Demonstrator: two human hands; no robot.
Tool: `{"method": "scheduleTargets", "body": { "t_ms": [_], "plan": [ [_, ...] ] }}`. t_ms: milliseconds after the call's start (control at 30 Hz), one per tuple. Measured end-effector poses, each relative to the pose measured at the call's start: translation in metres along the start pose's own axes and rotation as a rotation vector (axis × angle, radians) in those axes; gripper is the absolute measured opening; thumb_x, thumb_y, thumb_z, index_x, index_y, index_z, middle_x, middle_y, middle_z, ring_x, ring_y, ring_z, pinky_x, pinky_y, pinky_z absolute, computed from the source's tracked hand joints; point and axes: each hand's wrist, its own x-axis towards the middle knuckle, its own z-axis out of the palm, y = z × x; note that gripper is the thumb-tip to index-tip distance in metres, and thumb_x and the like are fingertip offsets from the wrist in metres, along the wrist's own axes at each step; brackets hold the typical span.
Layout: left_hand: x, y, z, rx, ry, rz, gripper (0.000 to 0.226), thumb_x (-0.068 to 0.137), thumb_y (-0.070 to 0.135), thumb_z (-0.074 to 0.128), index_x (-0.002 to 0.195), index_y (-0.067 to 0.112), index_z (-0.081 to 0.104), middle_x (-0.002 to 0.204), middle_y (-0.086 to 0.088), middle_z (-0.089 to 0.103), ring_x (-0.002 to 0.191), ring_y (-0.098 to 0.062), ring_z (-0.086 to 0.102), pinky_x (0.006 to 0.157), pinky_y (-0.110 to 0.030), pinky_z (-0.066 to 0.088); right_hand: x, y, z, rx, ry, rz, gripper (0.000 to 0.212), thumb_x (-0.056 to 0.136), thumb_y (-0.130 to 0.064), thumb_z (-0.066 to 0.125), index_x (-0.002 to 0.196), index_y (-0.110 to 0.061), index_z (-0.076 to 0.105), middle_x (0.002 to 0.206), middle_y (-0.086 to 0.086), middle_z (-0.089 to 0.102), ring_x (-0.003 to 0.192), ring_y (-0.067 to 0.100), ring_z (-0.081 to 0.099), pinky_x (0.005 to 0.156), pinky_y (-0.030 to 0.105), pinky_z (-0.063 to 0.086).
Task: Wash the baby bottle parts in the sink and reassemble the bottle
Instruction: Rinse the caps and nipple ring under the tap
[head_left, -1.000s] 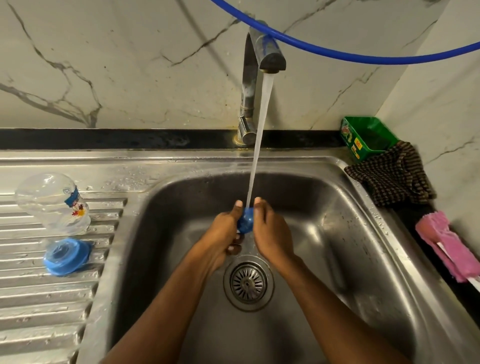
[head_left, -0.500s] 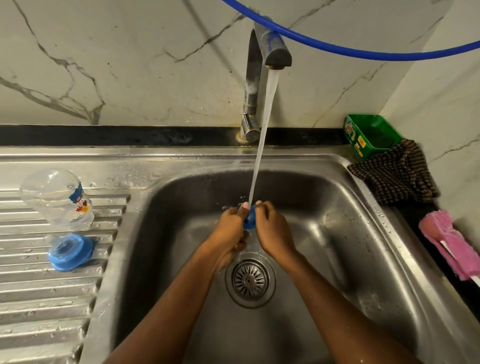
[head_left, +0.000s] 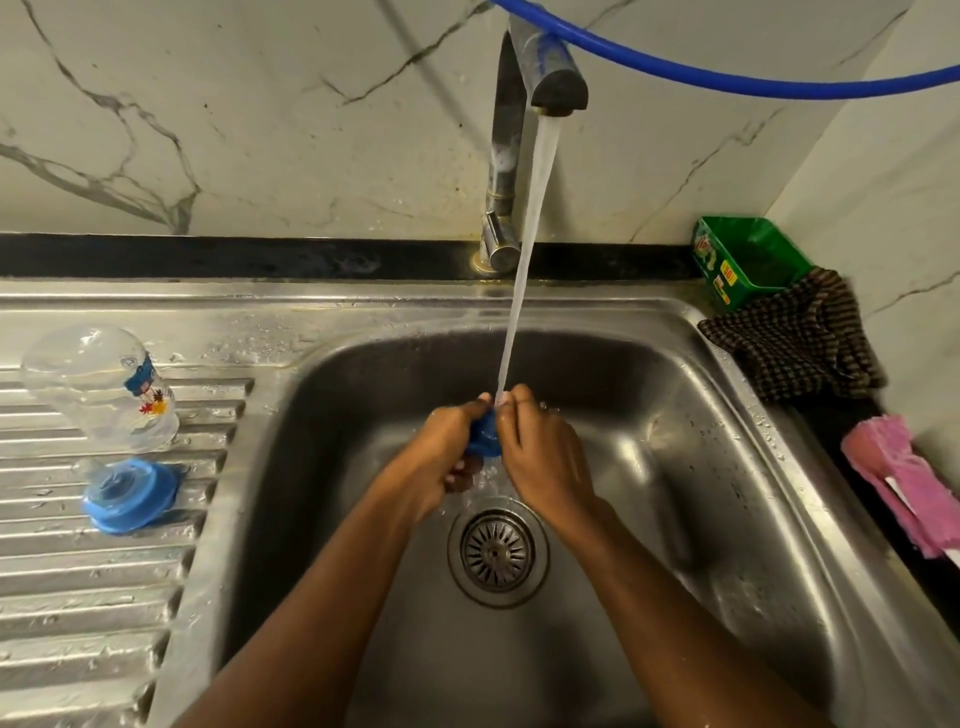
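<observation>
In the steel sink, above the drain, the left hand and right hand both curl their fingers round a small blue bottle part, mostly hidden between them. Water from the tap falls onto it. On the drainboard to the left sit the clear bottle and, just beside it, a blue ring. To the right are a green box, its contents too dark to tell, a checked cloth and a pink cloth.

Tap and hose overhang sink, room along right wall
</observation>
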Motion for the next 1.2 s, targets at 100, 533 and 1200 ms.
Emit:
{"method": "scheduleTargets", "body": {
  "t_ms": [100,533,1200],
  "plan": [
    [0.002,-0.002,0.004,-0.151,-0.051,0.082,0.032,0.103,0.035,0.041,0.085,0.013,0.055,0.057,-0.001,0.039,0.037,-0.005,0.024,0.030,-0.014,0.017,-0.002,0.001,0.008,-0.041,0.046,0.017,0.043,0.098,-0.044,0.025,0.112,-0.012,0.051,0.083,0.014,0.069,0.074,0.032,0.065,0.056,0.033,0.041],
    [-0.009,-0.014,0.018,-0.092,0.114,0.386,0.030,0.104,0.025,0.040,0.094,0.007,0.062,0.049,0.007,0.049,0.038,0.000,0.041,0.038,-0.011,0.031,0.020,-0.019,0.000,0.552,-0.219,0.706,0.049,0.099,-0.041,0.024,0.100,-0.007,0.059,0.066,0.012,0.057,0.055,0.025,0.053,0.050,0.025,0.038],
    [-0.008,-0.014,0.020,0.027,0.219,0.316,0.028,0.104,0.025,0.042,0.106,0.007,0.063,0.062,0.004,0.049,0.041,-0.001,0.041,0.041,-0.028,0.046,0.022,-0.020,-0.010,0.452,-0.371,0.731,0.048,0.098,-0.043,0.027,0.099,-0.008,0.060,0.072,0.012,0.059,0.059,0.024,0.054,0.054,0.029,0.043]
  ]
}}
